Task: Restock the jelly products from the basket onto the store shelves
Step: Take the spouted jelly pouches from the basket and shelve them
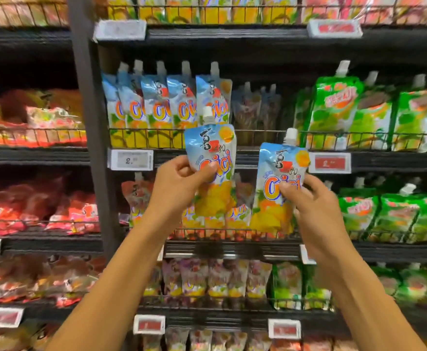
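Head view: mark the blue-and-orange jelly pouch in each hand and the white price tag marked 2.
Left blue-and-orange jelly pouch (213, 150): head view, upper front.
Right blue-and-orange jelly pouch (278, 168): head view, upper front.
White price tag marked 2 (131, 160): head view, centre.

two orange jelly pouches (213, 158) (278, 183), upright, before shelf

Shop aisle.
Dark metal shelves (232, 36) with wire rails (260, 134) hold rows of blue-and-orange spouted jelly pouches (156, 105) and green pouches (333, 110); red price tags (330, 162) line the edges.
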Motion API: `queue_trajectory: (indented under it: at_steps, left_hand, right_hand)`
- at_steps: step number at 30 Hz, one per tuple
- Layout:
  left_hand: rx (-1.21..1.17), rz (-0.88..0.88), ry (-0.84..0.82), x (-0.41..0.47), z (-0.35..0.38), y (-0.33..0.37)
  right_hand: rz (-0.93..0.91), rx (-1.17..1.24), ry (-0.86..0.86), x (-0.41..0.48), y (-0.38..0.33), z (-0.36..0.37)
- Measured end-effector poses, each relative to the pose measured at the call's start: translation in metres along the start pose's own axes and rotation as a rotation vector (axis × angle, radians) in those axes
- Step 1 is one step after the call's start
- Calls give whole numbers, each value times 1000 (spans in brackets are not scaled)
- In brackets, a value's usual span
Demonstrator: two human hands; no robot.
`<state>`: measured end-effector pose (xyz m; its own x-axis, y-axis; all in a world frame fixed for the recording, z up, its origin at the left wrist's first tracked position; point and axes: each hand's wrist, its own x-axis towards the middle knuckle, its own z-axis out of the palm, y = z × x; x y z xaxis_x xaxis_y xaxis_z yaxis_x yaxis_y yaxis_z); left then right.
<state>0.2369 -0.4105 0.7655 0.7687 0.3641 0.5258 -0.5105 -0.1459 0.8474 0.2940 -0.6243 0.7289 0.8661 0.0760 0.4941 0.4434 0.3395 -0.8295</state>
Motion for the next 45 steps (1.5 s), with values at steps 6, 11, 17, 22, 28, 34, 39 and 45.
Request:
queue_trajectory:
  at_steps: [6,11,17,22,28,34,39,45]
  left_hand:
    - [150,246,83,51,31,48]
    - [120,280,203,98,57,71]
    - [224,241,273,131,71,63]
    - [501,335,367,131,76,44]
    - [761,446,352,129,74,32]
    - [942,487,423,126,73,30]
    - [1080,502,462,122,69,30]
    - [1019,478,406,115,60,27]
  right_hand:
    - [-76,18,89,13,-11,-11]
    - [-89,19,61,21,-14,-20]
    - [-104,-9,29,28,-17,-27]
    - [-174,-10,69,36,-23,-29]
    - [-311,-58,136,57,-40,-13]
    - [-474,-70,183,101,-68,19]
    - [-483,-161,180,139,-78,42]
    - [-373,-250,89,158,-65,51]
